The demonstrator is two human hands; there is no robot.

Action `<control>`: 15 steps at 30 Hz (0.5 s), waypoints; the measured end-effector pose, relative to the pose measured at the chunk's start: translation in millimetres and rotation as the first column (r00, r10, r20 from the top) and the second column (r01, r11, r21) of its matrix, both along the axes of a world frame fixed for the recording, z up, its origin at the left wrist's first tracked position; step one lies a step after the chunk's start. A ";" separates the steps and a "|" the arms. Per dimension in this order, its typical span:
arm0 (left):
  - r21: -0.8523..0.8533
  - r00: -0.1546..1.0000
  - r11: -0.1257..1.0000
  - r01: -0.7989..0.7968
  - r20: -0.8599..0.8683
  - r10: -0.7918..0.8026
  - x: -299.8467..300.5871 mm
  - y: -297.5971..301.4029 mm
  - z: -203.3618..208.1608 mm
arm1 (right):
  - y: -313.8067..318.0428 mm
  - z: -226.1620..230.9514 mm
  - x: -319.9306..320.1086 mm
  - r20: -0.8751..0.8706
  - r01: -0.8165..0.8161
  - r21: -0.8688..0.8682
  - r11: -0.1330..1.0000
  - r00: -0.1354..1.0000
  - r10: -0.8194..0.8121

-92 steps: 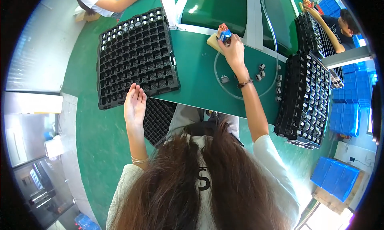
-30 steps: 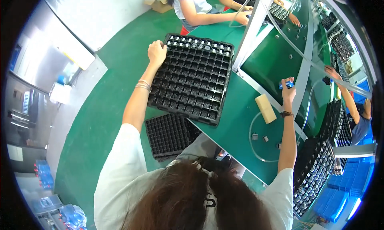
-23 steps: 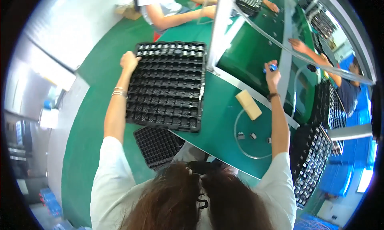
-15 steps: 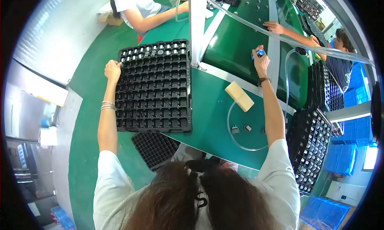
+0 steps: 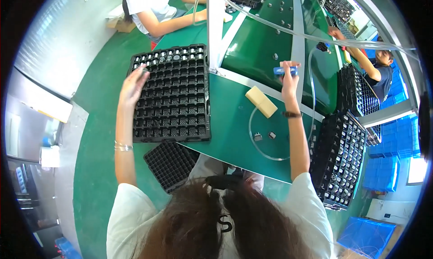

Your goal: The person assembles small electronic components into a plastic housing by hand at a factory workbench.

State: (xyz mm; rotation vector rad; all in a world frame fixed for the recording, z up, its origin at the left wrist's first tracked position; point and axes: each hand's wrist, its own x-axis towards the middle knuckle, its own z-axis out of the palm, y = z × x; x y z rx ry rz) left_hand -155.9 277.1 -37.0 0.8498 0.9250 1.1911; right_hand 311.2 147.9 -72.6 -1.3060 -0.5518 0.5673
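Note:
My left hand [image 5: 131, 87] hovers over the left side of a black plastic tray [image 5: 173, 105], its fingers bent toward the thumb. A tiny dark bit shows at the fingertips, but blur hides what it is. Small silver metal parts [image 5: 162, 59] fill the tray's far rows; the nearer pockets hold nothing. On the right, my right hand [image 5: 290, 81] is wrapped around a small blue object [image 5: 280, 71] above the near end of the green belt [image 5: 252, 54]. Its kind cannot be made out.
A yellow block [image 5: 261, 101], a clear hose [image 5: 252, 137] and two loose parts [image 5: 272, 135] lie on the green table. Filled trays [image 5: 343, 162] stand at the right. A metal post [image 5: 214, 33] rises beside the tray. Co-workers sit far left [image 5: 153, 13] and far right [image 5: 383, 74].
My left hand has left the tray's left edge and moved over its pockets. My right hand has shifted slightly nearer, still with the blue object. The right co-worker's arm has drawn back from the belt.

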 end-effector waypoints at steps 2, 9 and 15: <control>-0.009 0.969 0.977 0.214 0.128 -0.211 31.5 -48.9 7.5 | -35.4 15.6 -39.9 -0.215 -0.069 0.135 0.988 0.972 0.097; 0.054 0.735 0.855 0.516 0.485 -0.474 144.4 -187.7 6.9 | -131.7 39.6 -131.7 -0.452 -0.269 0.347 0.899 0.791 0.411; -0.085 0.867 0.892 0.445 0.292 -0.404 174.4 -242.8 24.8 | -177.2 44.5 -156.5 -0.188 -0.243 0.176 0.954 0.943 0.274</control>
